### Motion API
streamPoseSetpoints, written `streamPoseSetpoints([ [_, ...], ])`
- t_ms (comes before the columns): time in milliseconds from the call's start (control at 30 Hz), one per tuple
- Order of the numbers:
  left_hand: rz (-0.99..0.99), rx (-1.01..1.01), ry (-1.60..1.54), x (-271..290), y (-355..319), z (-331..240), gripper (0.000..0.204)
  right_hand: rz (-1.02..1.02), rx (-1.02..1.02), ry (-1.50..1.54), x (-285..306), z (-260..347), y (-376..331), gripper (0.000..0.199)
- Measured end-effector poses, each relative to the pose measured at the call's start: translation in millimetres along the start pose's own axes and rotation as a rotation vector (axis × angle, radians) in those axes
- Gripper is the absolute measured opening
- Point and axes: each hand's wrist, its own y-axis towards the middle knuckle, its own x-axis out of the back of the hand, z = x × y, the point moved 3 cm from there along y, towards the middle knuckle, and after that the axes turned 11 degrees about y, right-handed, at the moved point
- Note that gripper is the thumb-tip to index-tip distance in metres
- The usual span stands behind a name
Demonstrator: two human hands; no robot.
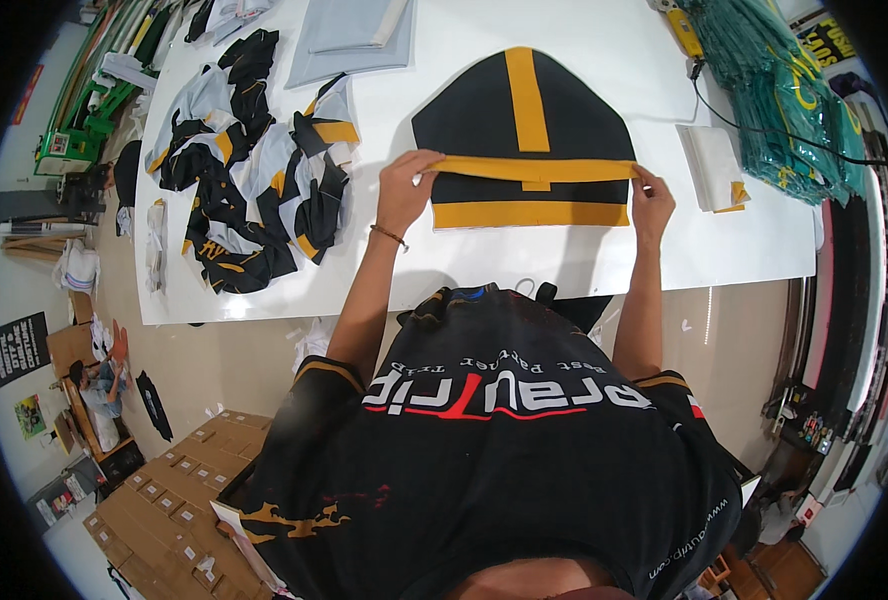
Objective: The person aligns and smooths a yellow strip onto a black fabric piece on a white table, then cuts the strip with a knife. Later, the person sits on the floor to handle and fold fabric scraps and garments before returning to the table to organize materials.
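Note:
A yellow fabric strip (539, 170) is stretched sideways between my hands. My left hand (404, 190) pinches its left end, fingers closed. At the other end my right hand (653, 203) grips it between thumb and fingers. Under the strip lies a flat black fabric panel (464, 110) with a rounded, pointed far edge. A yellow vertical stripe (526, 95) runs down its middle, and a yellow band (534, 214) lies along its near edge. The strip crosses the panel just beyond that band; whether it touches the panel I cannot tell.
On the white table (394, 275), a heap of black, white and yellow fabric pieces (254, 170) lies left. Grey sheets (354, 40) sit at the far side. Right are a folded white piece (709, 165), a yellow corded tool (682, 32) and bagged green items (774, 90).

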Motion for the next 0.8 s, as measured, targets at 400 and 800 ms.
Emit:
streamPoseSetpoints([
  [400, 0.124, 0.26, -0.069, -40, -51, 34, 0.021, 0.049, -0.248, 0.02, 0, -46, -29, 0.021],
  [800, 0.244, 0.263, -0.072, -45, -65, 34, 0.022, -0.01, -0.27, 0.072, 7, -82, -46, 0.023],
])
